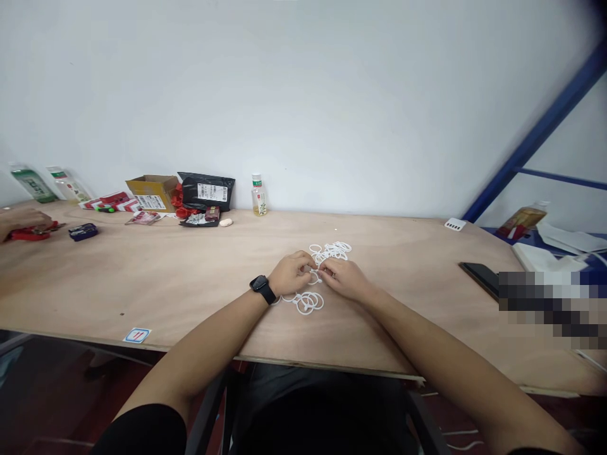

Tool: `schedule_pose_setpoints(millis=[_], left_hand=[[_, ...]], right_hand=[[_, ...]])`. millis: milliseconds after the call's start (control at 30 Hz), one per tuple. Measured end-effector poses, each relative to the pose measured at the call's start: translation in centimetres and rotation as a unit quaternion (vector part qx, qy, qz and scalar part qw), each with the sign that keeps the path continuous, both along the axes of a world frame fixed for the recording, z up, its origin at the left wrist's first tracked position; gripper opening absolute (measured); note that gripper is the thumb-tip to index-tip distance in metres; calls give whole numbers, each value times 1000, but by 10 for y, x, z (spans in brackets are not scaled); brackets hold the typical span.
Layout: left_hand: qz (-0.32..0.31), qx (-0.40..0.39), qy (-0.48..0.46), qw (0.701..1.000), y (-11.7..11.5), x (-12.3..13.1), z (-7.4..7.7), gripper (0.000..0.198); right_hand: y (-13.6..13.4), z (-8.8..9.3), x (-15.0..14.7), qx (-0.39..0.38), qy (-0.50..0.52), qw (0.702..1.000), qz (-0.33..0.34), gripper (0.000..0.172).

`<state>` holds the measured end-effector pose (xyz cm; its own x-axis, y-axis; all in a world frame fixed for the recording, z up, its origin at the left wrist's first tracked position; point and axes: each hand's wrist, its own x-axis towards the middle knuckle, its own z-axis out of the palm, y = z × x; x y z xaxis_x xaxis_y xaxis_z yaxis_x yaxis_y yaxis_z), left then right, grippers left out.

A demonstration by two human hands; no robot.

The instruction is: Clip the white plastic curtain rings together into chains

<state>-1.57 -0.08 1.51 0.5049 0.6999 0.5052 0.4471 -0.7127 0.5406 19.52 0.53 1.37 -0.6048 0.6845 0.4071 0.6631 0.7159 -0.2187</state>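
Left hand [291,273] and right hand [345,278] hold one ring [319,280] between two piles [337,248].

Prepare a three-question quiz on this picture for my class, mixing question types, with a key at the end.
1. True or false: the black watch is worn on the same arm as the left hand.

2. Which of these stands just to the right of the black package near the wall?
a) a yellow carton
b) a bottle with a green and white top
c) a metal bowl

3. Fill the gap: one cluster of white rings lies just beyond the left hand and the right hand, while a second cluster lies on their ____ side.

Key: 1. True. 2. b. 3. near.
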Motion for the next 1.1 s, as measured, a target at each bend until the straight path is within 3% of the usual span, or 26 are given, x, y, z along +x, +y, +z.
schedule_pose_setpoints(millis=[467,1100], left_hand=[[3,37,-15,999,2,1,1,27],[26,-1,-77,997,1,5,-1,24]], right_hand=[[-1,1,-2,-83,83,993,21,17],[-5,0,-9,-94,82,992,26,17]])
